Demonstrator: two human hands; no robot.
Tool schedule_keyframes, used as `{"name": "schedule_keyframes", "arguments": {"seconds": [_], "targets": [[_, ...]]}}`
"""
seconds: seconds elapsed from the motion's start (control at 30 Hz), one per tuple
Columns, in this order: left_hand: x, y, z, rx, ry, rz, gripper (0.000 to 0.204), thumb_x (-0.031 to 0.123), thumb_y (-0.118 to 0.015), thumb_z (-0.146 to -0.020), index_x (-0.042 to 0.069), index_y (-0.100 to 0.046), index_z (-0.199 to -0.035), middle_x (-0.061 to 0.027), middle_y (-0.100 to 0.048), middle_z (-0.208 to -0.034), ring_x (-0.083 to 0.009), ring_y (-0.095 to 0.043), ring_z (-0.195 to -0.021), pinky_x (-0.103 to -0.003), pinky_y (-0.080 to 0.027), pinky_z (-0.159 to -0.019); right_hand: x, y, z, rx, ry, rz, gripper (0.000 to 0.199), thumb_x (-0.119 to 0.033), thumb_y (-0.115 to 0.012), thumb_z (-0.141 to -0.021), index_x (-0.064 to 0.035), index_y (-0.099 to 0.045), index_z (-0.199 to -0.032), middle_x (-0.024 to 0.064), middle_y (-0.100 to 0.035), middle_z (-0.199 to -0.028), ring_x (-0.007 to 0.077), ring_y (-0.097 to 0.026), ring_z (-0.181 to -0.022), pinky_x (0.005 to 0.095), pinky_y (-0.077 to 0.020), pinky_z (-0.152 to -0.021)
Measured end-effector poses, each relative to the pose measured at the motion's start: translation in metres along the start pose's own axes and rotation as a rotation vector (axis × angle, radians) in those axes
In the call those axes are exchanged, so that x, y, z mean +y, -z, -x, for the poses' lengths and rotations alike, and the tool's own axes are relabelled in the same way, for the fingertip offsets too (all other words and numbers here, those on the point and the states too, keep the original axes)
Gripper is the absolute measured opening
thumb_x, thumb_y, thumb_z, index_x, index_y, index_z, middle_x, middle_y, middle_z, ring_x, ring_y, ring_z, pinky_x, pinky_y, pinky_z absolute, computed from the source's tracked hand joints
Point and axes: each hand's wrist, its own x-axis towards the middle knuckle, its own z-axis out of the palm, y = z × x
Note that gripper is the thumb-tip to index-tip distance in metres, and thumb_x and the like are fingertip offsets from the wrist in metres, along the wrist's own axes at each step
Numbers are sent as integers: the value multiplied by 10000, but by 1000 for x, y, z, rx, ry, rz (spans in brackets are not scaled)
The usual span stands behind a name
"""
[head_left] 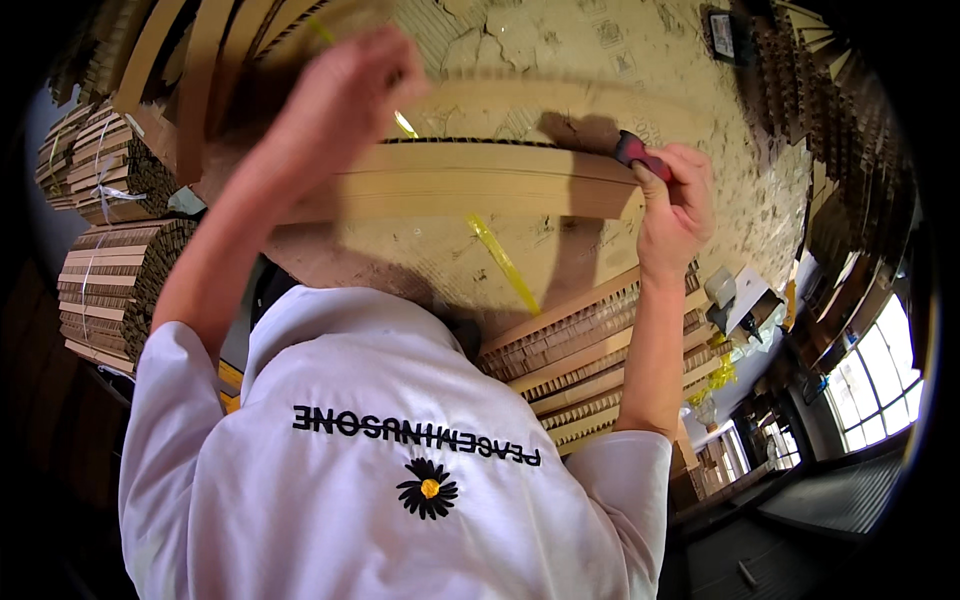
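Note:
My right hand [680, 205] is closed round a small dark red and black hand tool [640, 156]. Its exact kind is hard to make out. The tool is at the right end of a long cardboard strip stack [470, 180], which lies across the worktable [640, 60] in front of me. My left hand [365, 80], smeared by motion, is raised over the far left part of the table, beyond the stack's left end. Its fingers do not show clearly. A yellow strap [503, 262] runs under the strips toward the near side.
Curved cardboard strips [210, 80] stand at the far left. Tied cardboard bundles [118, 285] are stacked at the left. More ridged strips [575, 350] lie near my right forearm. A dark phone-like object [721, 36] is on the table's far right, beside piled cardboard [790, 85].

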Motion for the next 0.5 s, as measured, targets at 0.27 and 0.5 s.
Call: {"name": "schedule_keyframes", "arguments": {"seconds": [0.27,0.5], "targets": [[33,55,-48,676,-308,-861,120,157,-766,-903,68,-724,-971,-134,-725,-947,-341,-697,-845,-373,-543,-768,18,2,32,-134,97,173,267,131,-755,-827,-30,-752,-1041,88,-653,-1008,195,-679,-842,293,-566,-706],[27,-35,11,53,-301,-308,193,130,-805,-802,68,-717,-963,-58,-641,-1002,-300,-611,-926,-419,-506,-807,15,-2,23,-130,85,164,292,159,-732,-827,-42,-752,-1039,81,-653,-1014,179,-687,-814,291,-576,-686]]}}
